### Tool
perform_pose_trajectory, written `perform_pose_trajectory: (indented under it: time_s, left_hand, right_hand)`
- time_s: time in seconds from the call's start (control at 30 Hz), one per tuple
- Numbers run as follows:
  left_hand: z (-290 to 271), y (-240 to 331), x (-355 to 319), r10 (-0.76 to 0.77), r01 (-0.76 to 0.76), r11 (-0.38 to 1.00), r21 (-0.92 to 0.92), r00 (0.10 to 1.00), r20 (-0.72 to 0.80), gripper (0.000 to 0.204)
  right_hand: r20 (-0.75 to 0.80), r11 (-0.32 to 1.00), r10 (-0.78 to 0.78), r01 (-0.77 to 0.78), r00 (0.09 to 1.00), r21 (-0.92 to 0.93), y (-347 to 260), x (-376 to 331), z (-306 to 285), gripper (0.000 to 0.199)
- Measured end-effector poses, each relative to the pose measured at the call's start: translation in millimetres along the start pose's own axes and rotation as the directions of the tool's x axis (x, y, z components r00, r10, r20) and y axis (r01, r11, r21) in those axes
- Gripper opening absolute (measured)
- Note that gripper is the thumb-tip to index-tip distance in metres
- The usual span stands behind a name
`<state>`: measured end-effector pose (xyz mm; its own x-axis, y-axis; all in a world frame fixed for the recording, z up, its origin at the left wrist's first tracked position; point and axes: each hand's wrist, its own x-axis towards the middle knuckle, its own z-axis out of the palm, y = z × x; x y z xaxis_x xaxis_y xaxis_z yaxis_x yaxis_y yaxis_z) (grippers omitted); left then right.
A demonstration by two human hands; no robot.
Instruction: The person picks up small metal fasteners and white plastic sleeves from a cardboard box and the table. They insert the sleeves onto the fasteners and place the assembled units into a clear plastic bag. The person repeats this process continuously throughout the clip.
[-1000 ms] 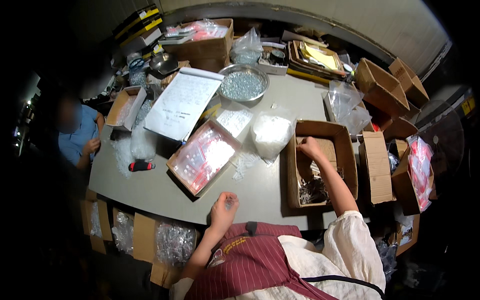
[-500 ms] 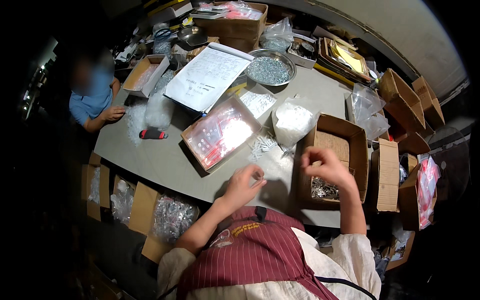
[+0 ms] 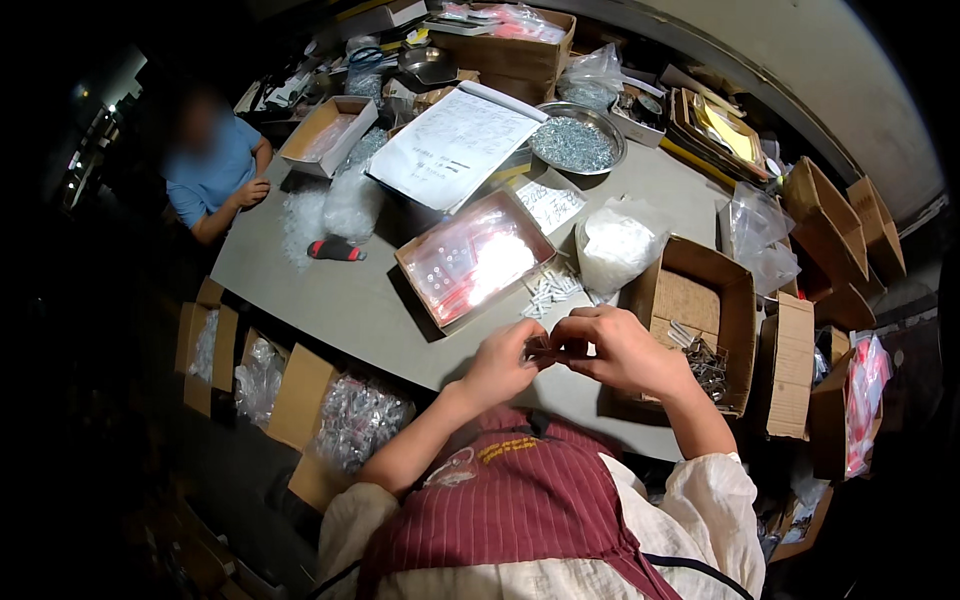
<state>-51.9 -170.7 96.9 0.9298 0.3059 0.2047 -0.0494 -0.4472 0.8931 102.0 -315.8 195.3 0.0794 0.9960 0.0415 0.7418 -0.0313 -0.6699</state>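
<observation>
Near the front edge of the table, my left hand [image 3: 503,362] and my right hand [image 3: 622,350] meet with their fingers pinched together. Between the fingertips is a small, thin, dark, partly shiny piece [image 3: 541,348], too small to name. Just beyond my hands lie white plastic plugs [image 3: 552,292] in a loose pile, beside a bag of white pieces [image 3: 622,245]. To my right stands an open cardboard box [image 3: 735,285] holding metal parts [image 3: 705,368]. A shallow box [image 3: 430,310] of clear, red-edged bags lies to the left.
Behind are a clipboard with papers [image 3: 450,150] and a metal bowl of small screws [image 3: 575,145]. A red-and-black tool [image 3: 336,251] lies at left, near a person in blue [image 3: 215,165]. Cartons [image 3: 790,370] line the right side; a carton of bagged parts [image 3: 360,425] stands below the left edge.
My right hand has moved left from above the cardboard box to meet my left hand, which has shifted slightly right. The whole view has shifted a little. The other person's hands have come together.
</observation>
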Motion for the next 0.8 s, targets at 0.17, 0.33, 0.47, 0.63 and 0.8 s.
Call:
perform_pose_trajectory:
  time_s: [0.17,0.33,0.47,0.63,0.8]
  left_hand:
    - [-3,11,1,-0.118,0.171,0.902,-0.396,0.981,0.156,0.029]
    - [-32,14,13,-0.158,0.466,0.564,-0.682,0.871,0.465,0.04]
    - [-40,21,16,-0.174,0.448,0.58,-0.68,0.884,0.434,0.037]
    - [-43,10,14,-0.204,0.186,0.804,-0.565,0.979,0.032,0.026]
    - [-44,21,16,-0.22,0.12,0.841,-0.527,0.966,-0.132,0.017]
  right_hand:
    - [-0.075,0.976,-0.031,0.047,0.997,0.213,-4,19,-2,0.02]
    - [-0.062,0.949,-0.305,0.308,0.95,0.057,12,24,-11,0.02]
    - [-0.118,0.953,-0.063,0.095,0.991,0.289,14,24,-4,0.019]
    - [-0.216,0.926,0.22,-0.134,0.951,0.354,14,21,0,0.015]
    - [-0.225,0.869,0.242,-0.108,0.944,0.482,10,18,8,0.014]
